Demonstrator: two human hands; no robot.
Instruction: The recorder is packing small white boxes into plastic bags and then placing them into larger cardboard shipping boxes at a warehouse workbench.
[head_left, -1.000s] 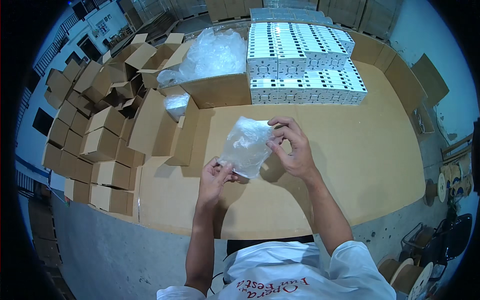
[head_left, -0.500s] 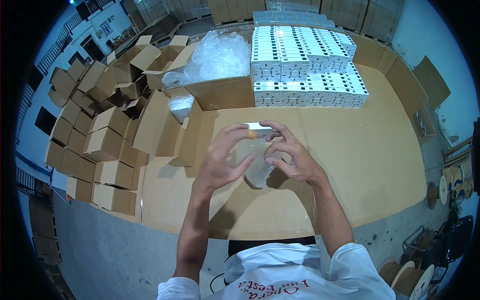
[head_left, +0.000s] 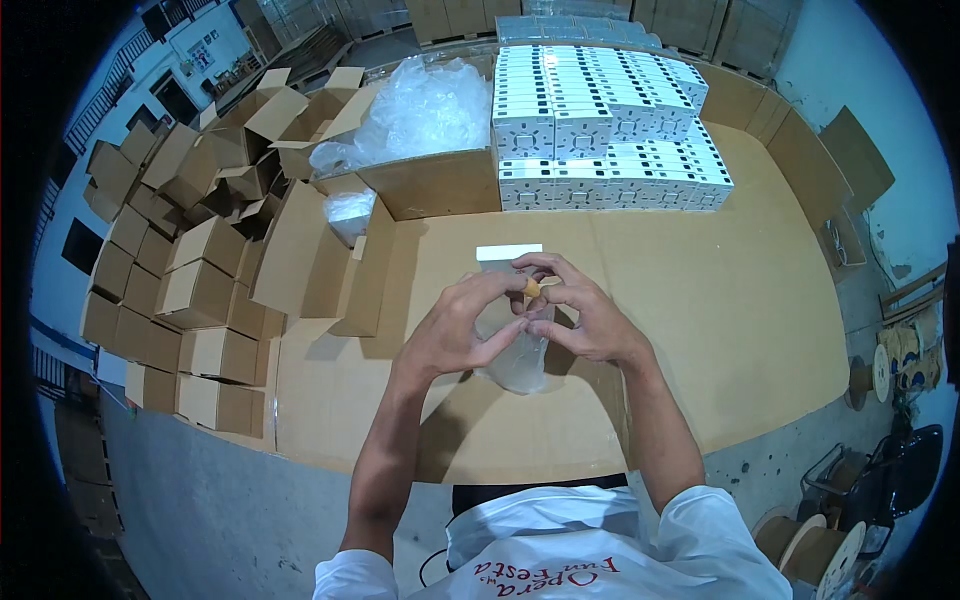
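Observation:
My left hand (head_left: 462, 325) and my right hand (head_left: 580, 315) meet over the middle of the cardboard-covered table (head_left: 760, 300). Together they pinch a clear plastic bag (head_left: 515, 360) that hangs down between the palms. A white strip (head_left: 509, 252) shows at the bag's upper edge, just beyond my fingertips. A small tan piece (head_left: 533, 289) sits between my thumbs and forefingers; what it is cannot be told.
A block of stacked white cartons (head_left: 600, 130) fills the far side of the table. An open brown box (head_left: 430, 180) holds a heap of clear plastic bags (head_left: 425, 105). Several folded brown boxes (head_left: 190, 290) are piled at the left. Cable spools (head_left: 900, 365) stand at the right.
My hands have come closer together and lifted the bag from the table. The bag, held spread wide a second ago, now hangs gathered between my fingers.

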